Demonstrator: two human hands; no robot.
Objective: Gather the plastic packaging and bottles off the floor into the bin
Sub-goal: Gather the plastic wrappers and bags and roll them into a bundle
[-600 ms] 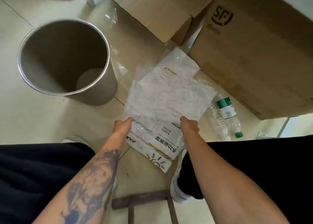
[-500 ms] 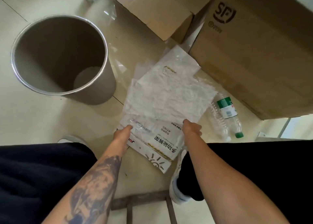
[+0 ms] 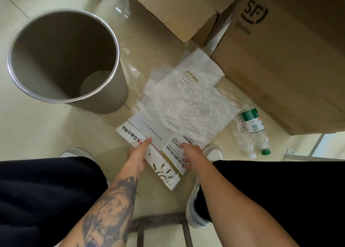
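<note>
A round metal bin (image 3: 118,60) stands open and empty at the left. Crumpled white plastic sheets (image 3: 186,104) lie spread on the floor to its right. A printed white plastic bag (image 3: 168,164) lies partly under their near edge. My left hand (image 3: 139,153) pinches that bag's left edge, thumb on top. My right hand (image 3: 191,153), blurred, rests on the bag's right side with fingers apart. Two clear plastic bottles lie at the right: one with a green label (image 3: 253,123) and a bare one (image 3: 242,136) beside it.
Two large cardboard boxes, one (image 3: 289,69) at the right and one (image 3: 177,9) at the back, close in the sheets. My shoes (image 3: 194,209) and dark trouser legs flank the bag. A metal frame (image 3: 158,220) lies on the tiles near me.
Both hands have left the crumpled sheets and drawn back onto the printed bag. The bag has slid out to the left, showing more of its print.
</note>
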